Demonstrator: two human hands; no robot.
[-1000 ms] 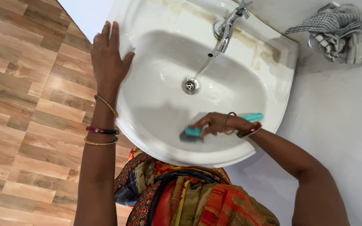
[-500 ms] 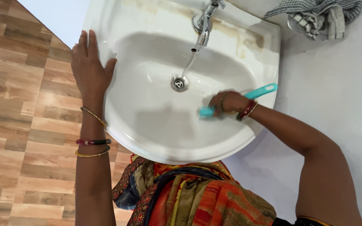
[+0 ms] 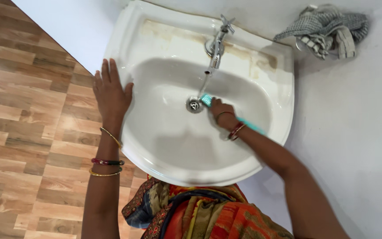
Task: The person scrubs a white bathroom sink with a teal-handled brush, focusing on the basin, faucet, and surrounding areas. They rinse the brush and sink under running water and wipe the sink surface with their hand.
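Now, from the left side of the sink to the right:

Floor: wood-pattern floor (image 3: 27, 115) lies left of the sink, under the left arm.

Left hand: the left hand (image 3: 110, 95) lies flat and released on the sink's left rim, fingers spread, holding nothing. It looks to be bracing the body; keeping it planted there should steady the scrubbing arm.

Sink: the white sink (image 3: 155, 146) is fixed to the wall, with brown staining along its back edge on both sides of the tap.

Drain: the drain (image 3: 194, 104) sits in the middle of the bowl, just left of the brush head.

Tap: the tap (image 3: 216, 44) at the back edge runs a thin stream down towards the drain.

Brush: the teal brush (image 3: 206, 100) has its head in the bowl right beside the drain, under the stream; its handle runs back under the wrist.

Right hand: the right hand (image 3: 221, 113) is clenched around the brush, knuckles up. Short, firm strokes circling the drain, bristles kept wet, would probably work best here.

Cloth: a crumpled grey checked cloth (image 3: 326, 28) hangs on the wall, well beyond the sink's back right corner.
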